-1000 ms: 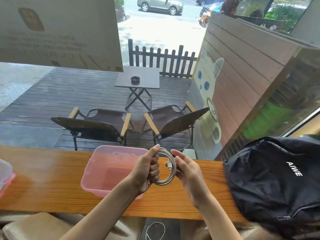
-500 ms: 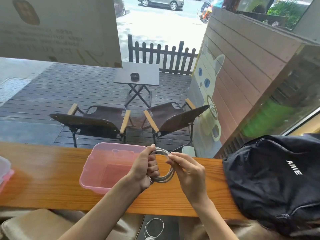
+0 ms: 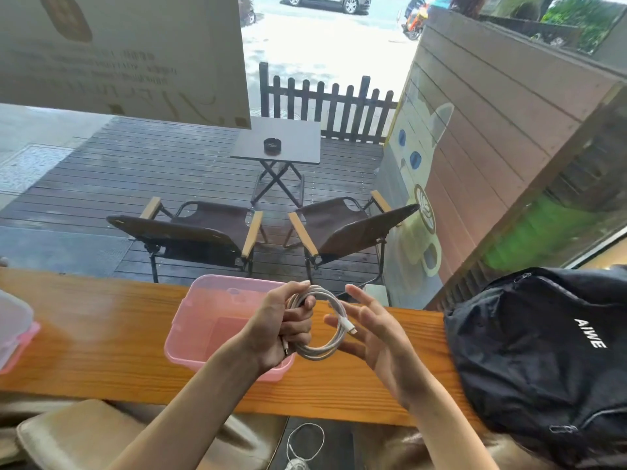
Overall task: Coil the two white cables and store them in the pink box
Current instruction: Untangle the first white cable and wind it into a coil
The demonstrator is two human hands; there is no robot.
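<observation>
The wooden surface [image 3: 101, 340] runs across the whole view, its left and right ends cut off by the frame edges. On its right end lies a black backpack [image 3: 543, 351] printed "AIWE", its lower and right parts out of frame. The pink box [image 3: 203, 320] sits open near the middle of the surface; its near right corner is hidden behind the left wrist, and through its translucent walls nothing can be made out inside. At the far left edge a clear-and-pink lid [image 3: 13, 334] is only partly in view.

The left hand [image 3: 281, 327] is held over the right side of the pink box, its grip closed tight round the coiled white cable [image 3: 325, 347]: fingers curl through the loops and the thumb pins them on top. The coil hangs as a ring to the right of the fist, one plug end [image 3: 349, 329] sticking out at its right side, another small plug tip poking out below the palm. The right hand [image 3: 380, 337] is just beside the coil with a wide, relaxed grip, fingers spread and holding nothing; whether a fingertip brushes the plug is hard to tell.

Below the surface's near edge a second white cable [image 3: 305, 442] lies loosely looped on a dark patch, its lower end cut off by the frame.
</observation>
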